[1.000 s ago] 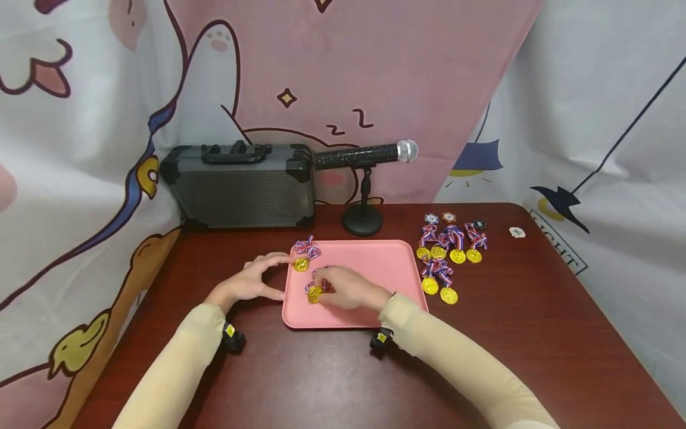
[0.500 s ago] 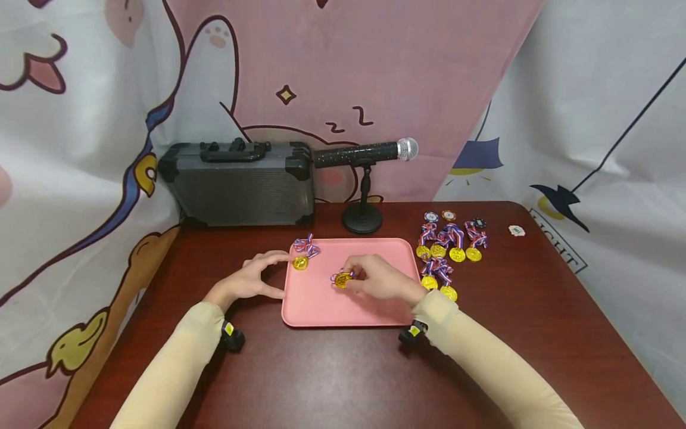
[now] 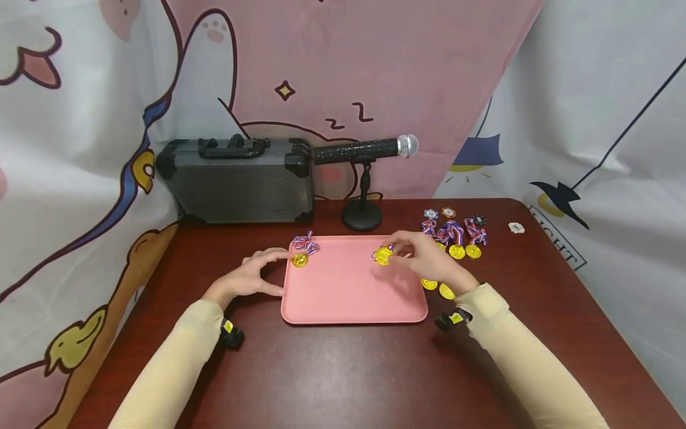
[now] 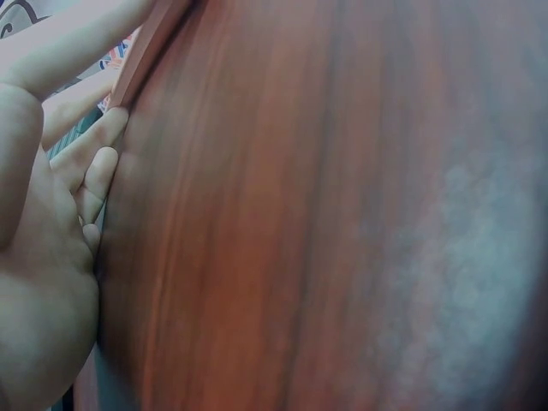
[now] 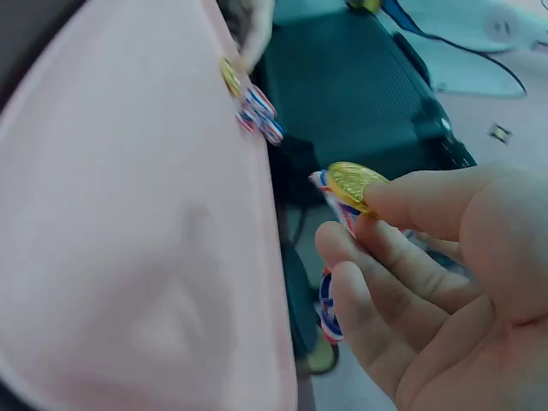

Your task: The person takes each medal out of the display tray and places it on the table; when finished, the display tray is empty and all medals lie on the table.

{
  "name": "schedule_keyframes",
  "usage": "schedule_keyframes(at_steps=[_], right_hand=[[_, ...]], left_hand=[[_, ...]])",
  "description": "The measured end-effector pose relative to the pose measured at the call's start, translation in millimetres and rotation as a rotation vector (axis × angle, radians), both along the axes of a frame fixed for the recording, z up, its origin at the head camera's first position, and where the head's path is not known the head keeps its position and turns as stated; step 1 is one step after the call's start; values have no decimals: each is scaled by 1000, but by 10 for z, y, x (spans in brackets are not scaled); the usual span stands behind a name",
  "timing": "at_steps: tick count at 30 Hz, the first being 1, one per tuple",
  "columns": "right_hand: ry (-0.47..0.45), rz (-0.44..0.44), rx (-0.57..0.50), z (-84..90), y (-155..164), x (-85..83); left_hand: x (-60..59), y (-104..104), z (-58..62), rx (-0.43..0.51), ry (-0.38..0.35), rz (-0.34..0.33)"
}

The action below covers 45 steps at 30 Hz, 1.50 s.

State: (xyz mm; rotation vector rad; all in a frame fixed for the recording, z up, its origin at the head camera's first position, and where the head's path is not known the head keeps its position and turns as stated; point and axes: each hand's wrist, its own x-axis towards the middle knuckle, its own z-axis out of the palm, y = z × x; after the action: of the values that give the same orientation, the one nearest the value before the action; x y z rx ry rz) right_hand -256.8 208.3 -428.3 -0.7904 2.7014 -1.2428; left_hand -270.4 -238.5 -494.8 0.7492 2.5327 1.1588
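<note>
My right hand (image 3: 423,257) pinches a gold medal (image 3: 383,256) between thumb and fingers, above the right part of the pink tray (image 3: 343,298). In the right wrist view the medal's striped ribbon (image 5: 327,312) hangs bunched behind the fingers. My left hand (image 3: 250,275) rests at the tray's left edge, thumb and fingers spread apart, fingertips right at the rim. Another gold medal (image 3: 299,260) lies in the tray's far left corner with its red, white and blue ribbon (image 3: 305,243) bundled. In the left wrist view, the tray's rim (image 4: 145,60) meets the fingers.
Several more medals (image 3: 457,252) lie on the table right of the tray, some hidden by my right hand. Poker chips (image 3: 448,213) lie behind them, and a white chip (image 3: 517,227) is farther right. A silver-grey case (image 3: 241,187) and a microphone on a stand (image 3: 363,215) stand behind.
My right hand has lifted the medal from the tray's left part and carried it right and away from me. The left hand stays at the rim.
</note>
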Motion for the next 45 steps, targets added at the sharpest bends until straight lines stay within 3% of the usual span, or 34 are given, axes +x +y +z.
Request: schedule_keyframes(at_steps=[14, 23, 31, 37, 45], right_hand=[[-42, -118, -151, 113, 759, 96], [5, -206, -76, 63, 1210, 292], [-8, -236, 0, -123, 1547, 451], [-78, -210, 43, -292, 1663, 483], [-102, -231, 191, -465, 1712, 459]], left_hand=[[-8, -2, -1, -4, -13, 1], [-21, -7, -16, -3, -12, 1], [-15, -18, -21, -18, -18, 7], [-14, -20, -17, -2, -26, 11], [-30, -16, -38, 13, -22, 1]])
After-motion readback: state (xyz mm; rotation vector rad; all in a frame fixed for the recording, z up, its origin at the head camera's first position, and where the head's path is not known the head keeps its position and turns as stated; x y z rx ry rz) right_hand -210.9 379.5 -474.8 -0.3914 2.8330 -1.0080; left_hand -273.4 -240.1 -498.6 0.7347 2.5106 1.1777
